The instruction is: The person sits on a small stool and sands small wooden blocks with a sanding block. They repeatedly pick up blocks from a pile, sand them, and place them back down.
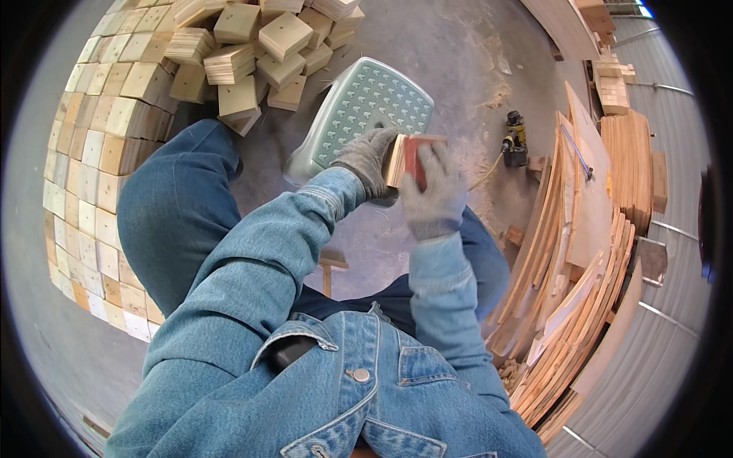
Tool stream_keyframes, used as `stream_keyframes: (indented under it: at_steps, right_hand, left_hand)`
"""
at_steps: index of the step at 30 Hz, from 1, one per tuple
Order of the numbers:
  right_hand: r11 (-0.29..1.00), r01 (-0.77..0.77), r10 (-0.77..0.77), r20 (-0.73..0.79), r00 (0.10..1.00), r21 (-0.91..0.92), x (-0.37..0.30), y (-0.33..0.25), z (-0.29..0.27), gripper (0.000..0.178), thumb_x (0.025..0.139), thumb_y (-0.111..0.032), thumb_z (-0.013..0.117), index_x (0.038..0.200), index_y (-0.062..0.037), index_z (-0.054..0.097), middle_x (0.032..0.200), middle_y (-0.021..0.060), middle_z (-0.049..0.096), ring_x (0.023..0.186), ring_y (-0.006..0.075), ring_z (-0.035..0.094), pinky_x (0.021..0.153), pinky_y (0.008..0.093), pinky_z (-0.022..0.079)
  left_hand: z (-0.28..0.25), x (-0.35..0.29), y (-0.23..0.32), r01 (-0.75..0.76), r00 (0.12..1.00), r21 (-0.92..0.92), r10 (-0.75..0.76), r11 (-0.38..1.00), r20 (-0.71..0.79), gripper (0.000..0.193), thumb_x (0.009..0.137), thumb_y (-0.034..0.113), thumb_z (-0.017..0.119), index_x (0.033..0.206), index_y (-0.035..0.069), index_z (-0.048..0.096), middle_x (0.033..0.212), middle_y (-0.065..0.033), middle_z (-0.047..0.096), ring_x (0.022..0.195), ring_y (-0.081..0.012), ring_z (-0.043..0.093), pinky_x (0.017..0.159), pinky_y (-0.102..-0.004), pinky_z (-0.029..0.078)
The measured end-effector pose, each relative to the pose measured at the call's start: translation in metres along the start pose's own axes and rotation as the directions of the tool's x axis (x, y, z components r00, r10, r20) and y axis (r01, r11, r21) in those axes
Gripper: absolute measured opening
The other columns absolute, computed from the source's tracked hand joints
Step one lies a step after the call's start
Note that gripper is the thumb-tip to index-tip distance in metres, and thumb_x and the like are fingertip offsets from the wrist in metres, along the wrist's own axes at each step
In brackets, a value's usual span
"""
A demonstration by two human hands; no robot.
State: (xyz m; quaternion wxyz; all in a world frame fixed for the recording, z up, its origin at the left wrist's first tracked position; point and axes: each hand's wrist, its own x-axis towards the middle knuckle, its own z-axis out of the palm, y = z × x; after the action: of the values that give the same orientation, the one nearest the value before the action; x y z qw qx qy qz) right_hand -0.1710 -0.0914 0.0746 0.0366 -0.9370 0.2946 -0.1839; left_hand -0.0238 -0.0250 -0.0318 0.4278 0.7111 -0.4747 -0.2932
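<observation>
My left hand [365, 162], in a grey knit glove, is closed around a light plywood block [394, 161] held in front of me. My gloved right hand [437, 191] presses a reddish-brown piece of sandpaper [412, 159] against the right side of that block, fingers bent over it. Just beneath and beyond both hands stands a pale green plastic stool [374, 91] with a raised pattern on its seat. Part of the block is hidden by the glove and the sandpaper.
Loose wooden blocks [233, 65] lie heaped at the far left, beside a neat stacked wall of blocks [95, 172]. A yellow-and-black cordless power tool [515, 141] stands on the floor to the right. Long boards [573, 320] and a stack of thin sheets [628, 164] line the right side.
</observation>
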Motion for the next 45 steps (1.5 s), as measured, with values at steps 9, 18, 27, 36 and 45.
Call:
stream_keyframes:
  at_steps: [9,18,27,36,45]
  right_hand:
    - [0.997,-0.034,0.036,0.016,0.999,-0.067,0.018,0.016,0.008,0.057,0.082,-0.020,0.081,0.136,-0.0046,0.069,0.145,0.0183,0.062,0.121,0.0398,0.066,0.103,0.0518,0.053]
    - [1.000,-0.020,0.020,0.039,0.999,0.005,-0.071,-0.023,-0.022,0.056,0.077,-0.019,0.085,0.130,-0.0050,0.073,0.141,0.0195,0.065,0.113,0.0434,0.065,0.101,0.0533,0.053]
    - [0.984,-0.180,0.180,0.023,0.983,0.012,0.040,0.038,0.015,0.055,0.080,-0.020,0.081,0.133,-0.0040,0.072,0.144,0.0191,0.065,0.126,0.0370,0.065,0.110,0.0474,0.052]
    - [0.993,-0.119,0.120,0.050,0.992,-0.013,-0.025,0.006,-0.012,0.055,0.082,-0.023,0.082,0.133,-0.0047,0.072,0.146,0.0209,0.063,0.129,0.0401,0.062,0.106,0.0497,0.051]
    - [0.999,-0.036,0.036,0.026,0.999,0.002,-0.059,-0.002,-0.025,0.052,0.079,-0.020,0.084,0.127,-0.0046,0.073,0.140,0.0197,0.065,0.115,0.0413,0.067,0.101,0.0508,0.054]
  left_hand:
    - [-0.004,-0.004,0.005,0.052,0.998,0.018,-0.052,0.999,0.030,0.112,0.058,0.043,0.095,0.153,0.013,0.045,0.146,-0.0183,0.056,0.138,-0.0375,0.057,0.119,-0.0444,0.047]
    - [0.004,0.000,-0.002,0.043,0.999,0.017,-0.043,0.999,0.010,0.110,0.059,0.040,0.096,0.153,0.015,0.044,0.147,-0.0182,0.055,0.137,-0.0390,0.057,0.118,-0.0464,0.048]
    - [-0.006,-0.002,0.011,0.093,0.995,0.031,-0.095,0.995,0.044,0.114,0.055,0.039,0.096,0.153,0.016,0.044,0.147,-0.0176,0.055,0.136,-0.0385,0.057,0.118,-0.0456,0.048]
    - [-0.006,-0.004,0.008,0.063,0.997,0.011,-0.063,0.998,0.041,0.113,0.056,0.037,0.096,0.154,0.015,0.044,0.146,-0.0186,0.056,0.136,-0.0387,0.058,0.119,-0.0446,0.048]
    - [-0.005,-0.002,0.010,0.068,0.997,0.025,-0.069,0.997,0.024,0.111,0.057,0.039,0.096,0.153,0.015,0.045,0.147,-0.0184,0.057,0.135,-0.0380,0.059,0.118,-0.0444,0.048]
